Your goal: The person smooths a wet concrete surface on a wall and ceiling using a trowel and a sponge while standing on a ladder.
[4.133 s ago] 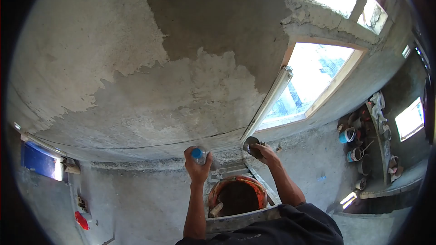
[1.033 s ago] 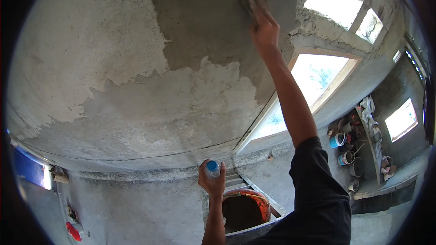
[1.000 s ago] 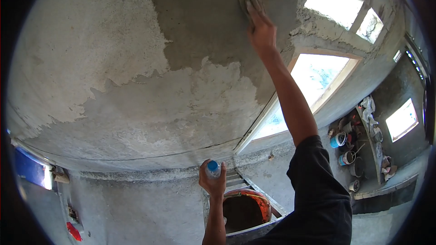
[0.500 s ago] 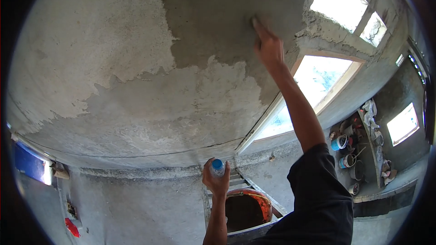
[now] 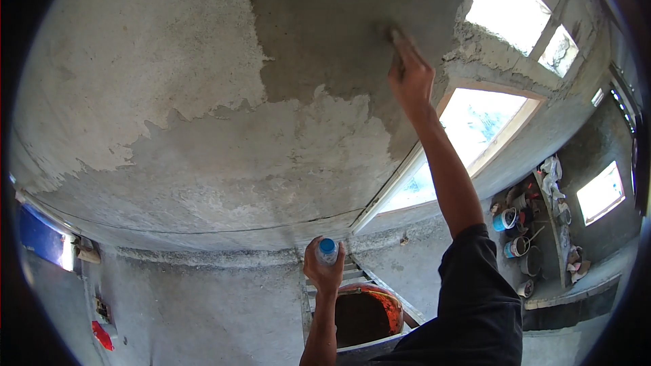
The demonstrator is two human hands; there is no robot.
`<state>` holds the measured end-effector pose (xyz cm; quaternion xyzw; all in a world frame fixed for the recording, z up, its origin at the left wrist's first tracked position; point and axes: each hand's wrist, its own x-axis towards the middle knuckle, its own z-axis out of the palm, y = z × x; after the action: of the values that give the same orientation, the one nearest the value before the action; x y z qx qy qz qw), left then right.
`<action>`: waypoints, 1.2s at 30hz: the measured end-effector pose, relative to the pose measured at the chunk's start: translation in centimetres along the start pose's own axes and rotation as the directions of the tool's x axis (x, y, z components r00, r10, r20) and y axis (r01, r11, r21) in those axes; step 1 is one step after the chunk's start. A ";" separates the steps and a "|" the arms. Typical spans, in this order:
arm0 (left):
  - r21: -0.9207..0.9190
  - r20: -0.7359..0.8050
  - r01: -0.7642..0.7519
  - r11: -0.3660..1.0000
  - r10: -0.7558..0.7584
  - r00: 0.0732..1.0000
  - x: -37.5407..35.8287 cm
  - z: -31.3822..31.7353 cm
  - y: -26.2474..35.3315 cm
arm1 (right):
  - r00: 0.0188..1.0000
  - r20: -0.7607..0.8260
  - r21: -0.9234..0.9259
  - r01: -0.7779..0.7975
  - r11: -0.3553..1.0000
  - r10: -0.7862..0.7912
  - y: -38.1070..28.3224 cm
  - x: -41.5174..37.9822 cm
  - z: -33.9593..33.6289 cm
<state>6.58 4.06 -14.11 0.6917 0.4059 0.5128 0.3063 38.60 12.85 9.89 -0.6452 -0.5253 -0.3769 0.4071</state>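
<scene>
In the head view my left hand [image 5: 324,270] is wrapped round a clear plastic bottle [image 5: 327,253] with a blue cap, held upright below the wall. My right hand [image 5: 412,78] reaches up to the dark, damp-looking plaster patch [image 5: 325,27] on the wall. Its fingers are closed and pressed towards the surface, smeared by motion at the tips. Whatever they hold there is too blurred to name. Below and right of my left hand stands an orange-red bucket [image 5: 391,312] with a dark inside.
A wood-framed window opening [image 5: 505,137] lies right of my right forearm, with another opening [image 5: 508,3] above. Slatted wooden planks [image 5: 352,274] surround the bucket. Several buckets [image 5: 519,247] stand at the far right. A red object [image 5: 102,335] lies on the floor at lower left.
My right hand has shifted slightly right and down along the damp patch, its fingertips still blurred. The view has moved a little. My left hand keeps its hold on the bottle.
</scene>
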 end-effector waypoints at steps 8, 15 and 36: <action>0.024 -0.010 0.063 0.998 -0.063 0.998 1.5 -1.1 0.0 | 0.983 0.125 -0.021 0.139 0.990 -0.135 -0.5 -2.3 1.1; 0.073 -0.061 0.062 0.995 -0.057 0.996 3.5 -0.7 -0.5 | 0.949 -0.289 -0.083 0.109 0.991 -0.129 -0.3 2.9 0.5; 0.017 -0.018 -0.064 0.998 0.064 0.998 0.3 0.5 0.1 | 0.973 -0.229 0.053 -0.016 0.998 0.028 -1.0 2.1 -0.4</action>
<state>7.14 4.27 -14.02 0.7020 0.3905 0.5256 0.2803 37.93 13.36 12.12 -0.5923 -0.4769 -0.4311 0.4857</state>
